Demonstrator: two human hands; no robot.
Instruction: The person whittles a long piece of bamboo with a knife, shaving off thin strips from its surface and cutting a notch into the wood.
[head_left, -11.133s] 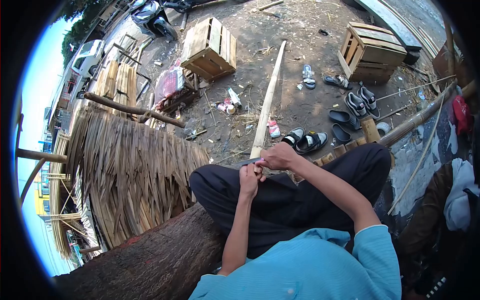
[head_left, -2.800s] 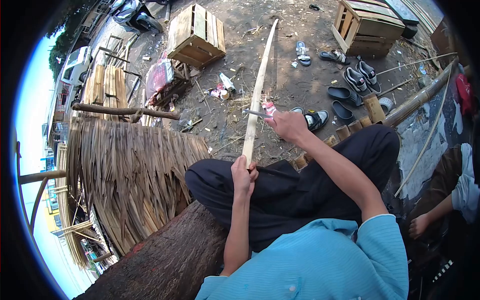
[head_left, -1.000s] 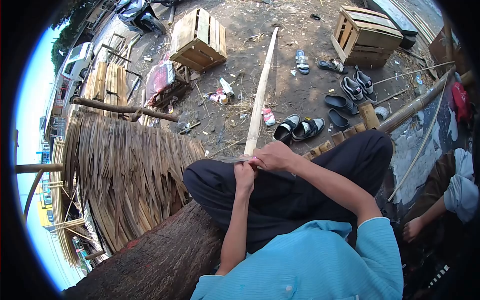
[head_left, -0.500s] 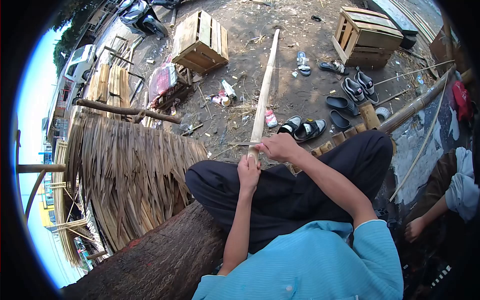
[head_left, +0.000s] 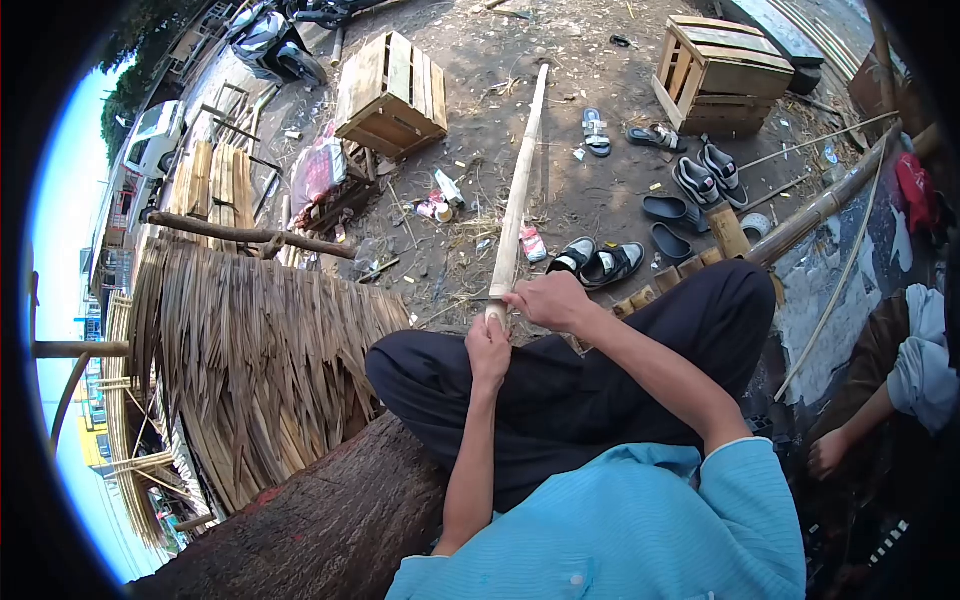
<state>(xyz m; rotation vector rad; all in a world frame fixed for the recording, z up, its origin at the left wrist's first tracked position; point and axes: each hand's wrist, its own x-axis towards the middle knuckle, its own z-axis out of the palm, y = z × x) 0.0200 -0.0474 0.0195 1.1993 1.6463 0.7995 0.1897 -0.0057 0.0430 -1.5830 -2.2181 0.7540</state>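
The pale bamboo strip (head_left: 518, 200) begins above the person's lap and runs away over the littered ground. The left hand (head_left: 488, 350) grasps its near end, fingers wrapped round and thumb on top. The right hand (head_left: 550, 303) is clenched beside the strip, just above the left, around what seems to be the handle of a knife (head_left: 489, 299); its thin dark blade lies across the strip, though the grip is mostly hidden.

Beyond are two slatted wooden crates: the left crate (head_left: 394, 95) and the right crate (head_left: 722, 76), both well apart from the strip. Dark gaps show between their slats, and I cannot tell what either contains.

Right of the strip, nine pieces of footwear can be counted: two black-and-white shoes (head_left: 612, 264) nearest the knees, two dark clogs (head_left: 670, 243), two sneakers (head_left: 696, 181), two sandals (head_left: 596, 132) and one pale clog (head_left: 756, 226). A single pink packet (head_left: 532, 244) lies close by the strip. At the far right, a co-worker's hand (head_left: 828, 454) hangs apart, its fingers too dim to read.
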